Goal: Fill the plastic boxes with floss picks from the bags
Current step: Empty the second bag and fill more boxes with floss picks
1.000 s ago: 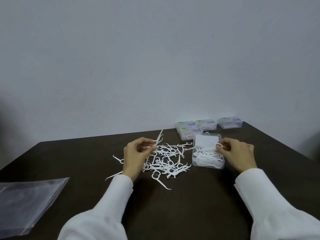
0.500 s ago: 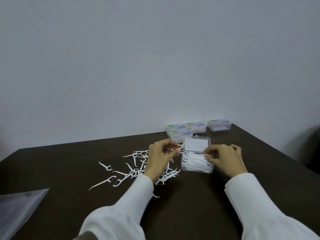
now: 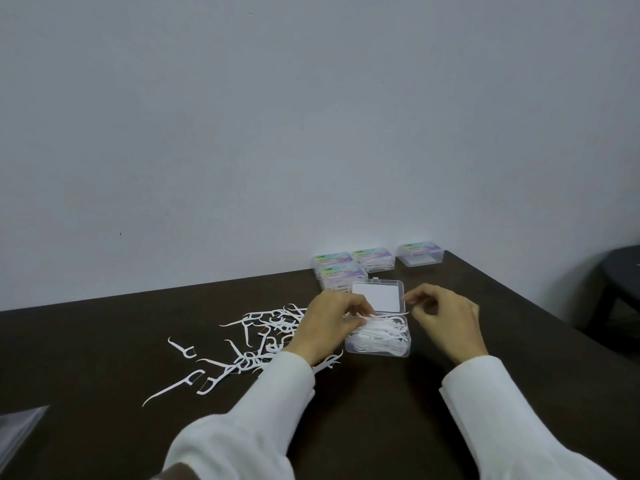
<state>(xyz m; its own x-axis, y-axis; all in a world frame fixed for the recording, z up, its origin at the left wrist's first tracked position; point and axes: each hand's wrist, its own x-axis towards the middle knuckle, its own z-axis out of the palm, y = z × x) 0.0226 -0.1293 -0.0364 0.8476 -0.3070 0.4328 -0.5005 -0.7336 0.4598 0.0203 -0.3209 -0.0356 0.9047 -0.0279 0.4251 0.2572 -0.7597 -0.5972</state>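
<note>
An open clear plastic box (image 3: 398, 351) sits on the dark table (image 3: 381, 420), filled with white floss picks (image 3: 381, 332); its lid (image 3: 377, 296) is tipped back. My left hand (image 3: 329, 327) is at the box's left edge, with its fingers pinched on a floss pick over the box. Beside the lid's right edge is my right hand (image 3: 448, 322), thumb and forefinger pinched together; I cannot tell whether they hold anything. Loose floss picks (image 3: 263, 327) lie scattered left of the box, partly under my left wrist.
Three closed, labelled boxes (image 3: 341, 268) (image 3: 373, 258) (image 3: 420, 252) stand behind the open one near the wall. A clear plastic bag (image 3: 17, 427) lies at the table's left front edge. A dark stool (image 3: 620, 271) stands off the table's right side.
My left hand moved right from the loose pile to the box with a pick. My right hand lifted from the picks in the box to the lid's right edge. The view shifted right.
</note>
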